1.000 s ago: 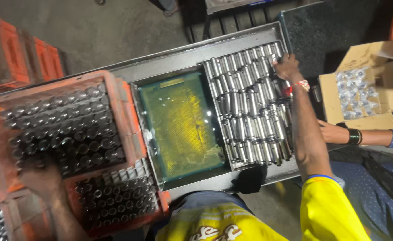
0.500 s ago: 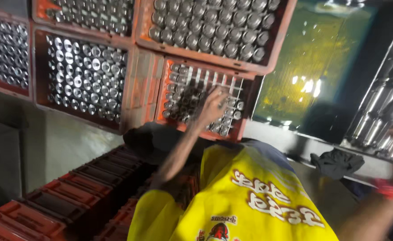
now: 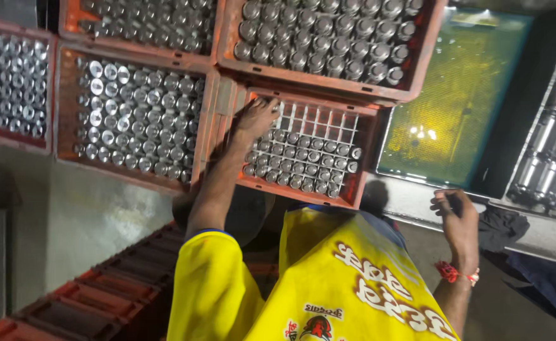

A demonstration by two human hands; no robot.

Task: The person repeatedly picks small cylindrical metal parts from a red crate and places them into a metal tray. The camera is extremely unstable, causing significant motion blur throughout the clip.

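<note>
My left hand (image 3: 256, 117) reaches forward and lies with fingers spread on the top left corner of a partly filled orange crate (image 3: 361, 189). Rows of small shiny metal cylinders (image 3: 303, 167) stand in the crate's near half; the white grid (image 3: 319, 121) of its far half is bare. My right hand (image 3: 456, 218), with a red thread at the wrist, hovers with curled fingers by the near rim of a steel tray (image 3: 417, 202). Whether it holds anything is hidden. My yellow shirt (image 3: 328, 284) fills the bottom.
Full orange crates of cylinders sit at the left (image 3: 136, 117), far left (image 3: 10, 85) and top (image 3: 328, 44). A tank of yellow-green liquid (image 3: 461, 95) is in the tray, with larger metal tubes (image 3: 552, 158) at the right. Stacked empty crates (image 3: 95, 297) stand at the lower left, a dark cloth (image 3: 502, 227) by the tray.
The view swung from the tray to the crates. My left hand shifted from the middle of the partly filled crate to its top left corner. My right hand drew back from the tubes.
</note>
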